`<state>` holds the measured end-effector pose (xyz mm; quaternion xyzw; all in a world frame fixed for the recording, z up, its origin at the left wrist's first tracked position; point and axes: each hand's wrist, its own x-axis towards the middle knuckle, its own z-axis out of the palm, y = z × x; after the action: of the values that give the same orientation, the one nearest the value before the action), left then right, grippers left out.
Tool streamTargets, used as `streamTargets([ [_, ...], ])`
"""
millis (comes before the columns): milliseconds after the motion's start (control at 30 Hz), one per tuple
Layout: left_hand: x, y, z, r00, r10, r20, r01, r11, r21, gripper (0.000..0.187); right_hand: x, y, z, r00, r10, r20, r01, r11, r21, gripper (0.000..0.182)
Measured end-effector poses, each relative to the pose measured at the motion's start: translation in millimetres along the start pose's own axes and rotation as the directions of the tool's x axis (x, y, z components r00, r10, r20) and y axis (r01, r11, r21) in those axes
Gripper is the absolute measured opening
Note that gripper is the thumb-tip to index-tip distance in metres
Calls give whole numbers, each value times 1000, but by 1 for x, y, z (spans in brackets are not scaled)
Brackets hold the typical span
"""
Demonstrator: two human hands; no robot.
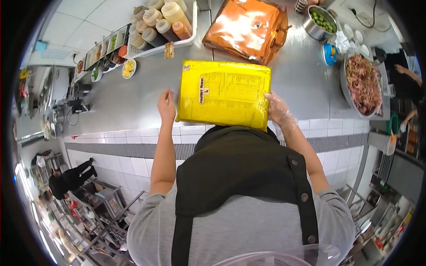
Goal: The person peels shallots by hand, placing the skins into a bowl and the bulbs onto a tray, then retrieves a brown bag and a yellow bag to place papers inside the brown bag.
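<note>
A large yellow package (225, 93) with dense printing and a small label lies at the front edge of the steel counter, close against my apron. My right hand (280, 110), in a clear plastic glove, grips the package's right edge with its fingertips. My left hand (167, 106) is bare and hovers just off the package's left side. Its fingers are loosely bent with nothing visible in them. Behind the yellow package sits a shiny orange-copper foil bag (245, 30).
At the back left, a white basket (195, 31) holds several squeeze bottles, near a bowl of yellow pieces (129, 68). To the right stand a metal pot (309, 27) of green items and a large bowl (348, 95) of shredded food. Other people appear at both sides.
</note>
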<state>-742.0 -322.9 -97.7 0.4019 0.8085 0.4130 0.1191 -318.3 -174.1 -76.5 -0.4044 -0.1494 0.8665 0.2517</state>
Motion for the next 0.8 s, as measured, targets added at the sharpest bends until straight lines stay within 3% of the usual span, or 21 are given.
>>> streamTargets([
  [33,-1,0,4,963,-220,154,241,961,-139,44,6,-5,0,1000,-3,19,3,1000,-13,50],
  [67,0,8,10,860,-386,333,473,848,-239,48,16,-9,1,996,-91,23,94,986,-136,53],
  [100,-1,16,17,870,-376,319,460,851,-253,48,24,-14,0,983,-181,36,184,950,-254,55],
  [167,-10,37,32,779,-520,350,627,659,-416,58,19,-35,21,963,-246,112,269,911,-313,59],
  [200,-16,50,35,786,-511,348,618,664,-421,58,12,-43,31,944,-289,158,329,863,-385,60],
  [267,-23,77,32,763,-617,192,609,587,-534,57,11,-54,42,916,-345,207,402,802,-442,62],
  [333,-36,64,27,788,-614,49,541,652,-531,52,16,-61,49,779,-456,431,627,574,-526,68],
  [433,-52,65,3,800,-587,-125,460,734,-500,45,13,-71,80,807,-332,488,590,500,-634,69],
  [500,-44,55,-12,761,-609,-225,473,757,-451,48,22,-69,94,870,-179,460,492,253,-833,71],
  [533,-37,30,-21,760,-574,-304,478,812,-335,51,23,-69,99,872,-174,458,489,252,-835,71],
  [567,-28,1,-33,756,-579,-307,482,809,-337,51,24,-69,104,894,-82,440,444,288,-848,69],
  [633,-16,-41,-48,766,-613,-191,619,784,-35,58,32,-75,104,902,24,430,401,319,-859,68],
  [667,-16,-42,-41,763,-615,-200,621,783,-37,58,45,-83,104,885,172,433,424,90,-901,69],
  [700,-16,-44,-34,813,-500,-299,567,797,209,68,56,-87,103,863,314,397,455,-141,-879,70],
  [733,-15,-41,-26,860,-362,-360,500,742,447,83,53,-99,99,857,288,429,488,-179,-854,71],
  [767,-11,-16,-17,856,-365,-367,506,737,448,83,54,-118,104,852,294,433,493,-177,-852,71],
  [800,-9,39,-4,830,-307,-465,538,659,526,94,55,-140,112,867,249,432,492,-278,-825,74],
])
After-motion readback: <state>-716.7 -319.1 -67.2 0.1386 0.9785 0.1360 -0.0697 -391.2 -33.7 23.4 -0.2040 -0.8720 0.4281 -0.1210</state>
